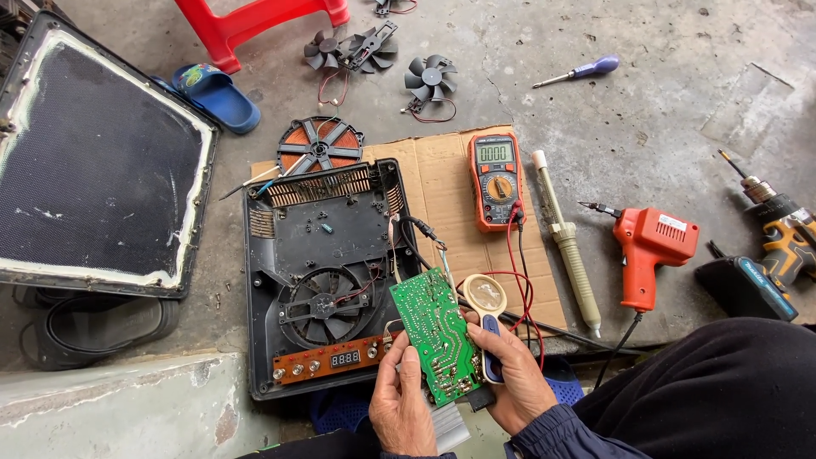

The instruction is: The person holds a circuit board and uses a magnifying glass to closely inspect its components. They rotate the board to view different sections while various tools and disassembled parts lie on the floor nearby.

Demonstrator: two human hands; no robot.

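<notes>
So the green printed circuit board (435, 336) sits dead centre at the bottom, with the black plastic cooker base (327, 276) touching it at 9 o'clock. The flat brown cardboard sheet (450, 183) lies under the base's right side, and the orange handheld multimeter (495, 180) rests on it at 1 o'clock from the board. Past the cardboard's edge at 3 o'clock lies the orange pistol-shaped soldering gun (650, 251). The round copper coil disc (320, 144) is at 11 o'clock, behind the base.

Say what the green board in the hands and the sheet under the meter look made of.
Circuit board: rigid laminate, probably fibreglass, glossy green coating dotted with silvery solder. Sheet: brown cardboard, matte, with a visible fold crease.
</notes>
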